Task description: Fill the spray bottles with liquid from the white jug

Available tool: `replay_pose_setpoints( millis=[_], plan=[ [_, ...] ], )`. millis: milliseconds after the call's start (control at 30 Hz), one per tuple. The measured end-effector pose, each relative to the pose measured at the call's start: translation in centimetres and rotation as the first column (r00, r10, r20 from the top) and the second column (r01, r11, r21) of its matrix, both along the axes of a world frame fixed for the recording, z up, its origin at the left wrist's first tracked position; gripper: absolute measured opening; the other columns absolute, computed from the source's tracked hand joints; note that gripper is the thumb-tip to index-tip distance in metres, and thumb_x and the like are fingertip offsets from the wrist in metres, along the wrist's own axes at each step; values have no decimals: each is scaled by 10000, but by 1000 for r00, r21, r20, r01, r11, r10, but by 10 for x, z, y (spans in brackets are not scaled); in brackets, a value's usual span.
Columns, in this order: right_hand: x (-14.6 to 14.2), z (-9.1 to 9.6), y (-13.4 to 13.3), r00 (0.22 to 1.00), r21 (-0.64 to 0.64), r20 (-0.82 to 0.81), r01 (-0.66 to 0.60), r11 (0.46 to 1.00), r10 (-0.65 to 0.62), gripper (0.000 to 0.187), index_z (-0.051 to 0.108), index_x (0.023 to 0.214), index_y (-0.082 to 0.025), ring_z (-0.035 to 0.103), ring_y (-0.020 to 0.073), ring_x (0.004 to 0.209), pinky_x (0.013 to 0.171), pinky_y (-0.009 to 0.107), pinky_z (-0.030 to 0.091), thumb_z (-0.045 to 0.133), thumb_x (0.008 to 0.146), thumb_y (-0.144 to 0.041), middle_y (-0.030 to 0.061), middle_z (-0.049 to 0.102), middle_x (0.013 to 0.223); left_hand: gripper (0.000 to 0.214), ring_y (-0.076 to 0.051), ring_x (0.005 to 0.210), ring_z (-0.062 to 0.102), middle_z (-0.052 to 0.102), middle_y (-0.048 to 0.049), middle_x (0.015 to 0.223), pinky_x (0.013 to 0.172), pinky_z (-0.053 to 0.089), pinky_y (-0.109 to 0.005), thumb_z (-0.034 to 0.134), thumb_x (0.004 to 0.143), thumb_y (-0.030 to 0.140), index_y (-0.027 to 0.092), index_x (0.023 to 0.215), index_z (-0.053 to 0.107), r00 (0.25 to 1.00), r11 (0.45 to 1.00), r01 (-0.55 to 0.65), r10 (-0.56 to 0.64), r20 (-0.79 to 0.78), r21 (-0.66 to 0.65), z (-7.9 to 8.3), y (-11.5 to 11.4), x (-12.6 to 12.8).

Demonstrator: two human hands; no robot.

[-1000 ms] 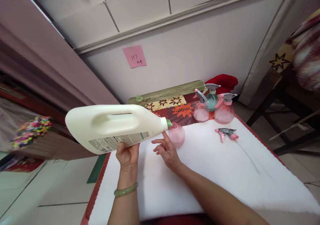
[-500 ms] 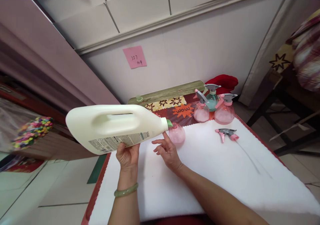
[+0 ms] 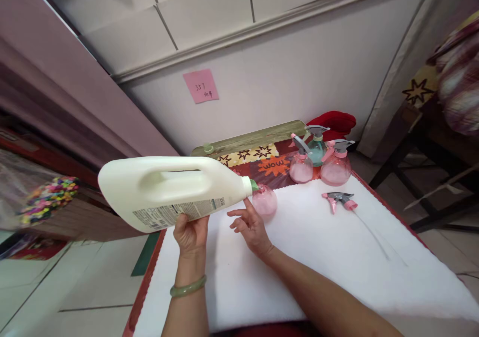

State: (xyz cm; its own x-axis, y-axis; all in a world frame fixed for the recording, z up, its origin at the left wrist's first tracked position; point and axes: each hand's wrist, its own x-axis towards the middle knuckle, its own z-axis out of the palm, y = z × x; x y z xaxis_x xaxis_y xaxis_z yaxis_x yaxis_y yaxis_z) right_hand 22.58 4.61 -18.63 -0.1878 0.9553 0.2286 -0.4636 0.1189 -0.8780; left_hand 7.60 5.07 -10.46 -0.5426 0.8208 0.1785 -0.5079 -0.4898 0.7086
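A large cream detergent jug (image 3: 172,192) lies tilted on its side in the air, its green-spouted mouth (image 3: 254,185) at the neck of a round pink spray bottle (image 3: 265,204). My left hand (image 3: 191,232), below a jade bangle, is closed around the jug's underside at the printed label. Under the jug's neck is my right hand (image 3: 250,229), fingers apart, with the raised index fingertip at the neck. Whether that fingertip presses on it, I cannot tell. The pink bottle stands headless on the white table cover. A grey and pink trigger sprayer head (image 3: 340,200) with its thin tube lies to the right.
Two pink spray bottles (image 3: 301,168) (image 3: 336,169) and a green spray bottle (image 3: 317,150) stand at the back right, sprayers fitted. A green cap (image 3: 208,148) rests on the wooden board (image 3: 247,138) along the wall. Behind the bottles is a red cloth item (image 3: 339,122).
Both hands and the jug keep almost the same pose. The view has shifted very slightly.
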Motion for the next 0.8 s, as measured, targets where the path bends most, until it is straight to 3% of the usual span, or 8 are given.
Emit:
replay_pose_setpoints(
  millis=[233, 800],
  plan=[
    [1, 2, 0, 1000, 8, -1, 9, 1000, -9, 724, 367, 1541, -266, 704, 164, 702, 635, 319, 573, 645, 889, -411, 79, 766, 1067, 584, -311, 1426, 452, 687, 38, 1346, 1210, 287, -571, 881, 575, 290, 347, 1130, 706, 1000, 1000, -4, 4, 8, 2, -2, 0, -2],
    [2, 3, -1, 1000, -11, -5, -10, 1000, 10, 733, 364, 1545, -260, 711, 169, 729, 651, 324, 577, 653, 883, -382, 77, 759, 1081, 612, -333, 1438, 430, 693, 6, 1335, 1204, 299, -578, 896, 559, 308, 316, 1138, 700, 1000, 1000, 2, -2, -22, -9, 1, -2, -1]
  ],
)
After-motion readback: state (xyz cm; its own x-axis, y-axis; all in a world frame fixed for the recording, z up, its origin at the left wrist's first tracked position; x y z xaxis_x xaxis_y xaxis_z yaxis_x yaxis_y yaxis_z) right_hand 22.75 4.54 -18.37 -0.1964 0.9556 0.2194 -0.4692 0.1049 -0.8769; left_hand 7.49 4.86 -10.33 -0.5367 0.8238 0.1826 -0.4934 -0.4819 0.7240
